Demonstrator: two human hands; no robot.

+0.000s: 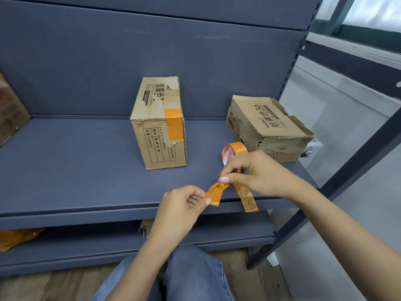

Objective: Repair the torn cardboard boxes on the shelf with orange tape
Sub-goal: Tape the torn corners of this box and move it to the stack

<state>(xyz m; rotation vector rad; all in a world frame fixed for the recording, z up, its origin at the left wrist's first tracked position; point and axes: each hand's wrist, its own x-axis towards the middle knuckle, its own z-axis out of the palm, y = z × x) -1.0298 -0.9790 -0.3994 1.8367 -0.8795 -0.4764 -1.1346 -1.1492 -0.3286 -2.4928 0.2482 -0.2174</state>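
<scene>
Both hands work just before the shelf's front edge [108, 210]: the left hand [182, 205] pinches one end of a crumpled tape strip [217, 192], the right hand [256, 172] pinches its twisted middle. Untwisting before use is advised. The tape roll [233, 149] stands beside the torn box [269, 129] at the shelf's right end; the patched box [159, 124] stands mid-shelf.

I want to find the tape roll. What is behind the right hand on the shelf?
The orange tape roll stands behind the right hand, beside the torn box. The hand covers its lower part.
</scene>
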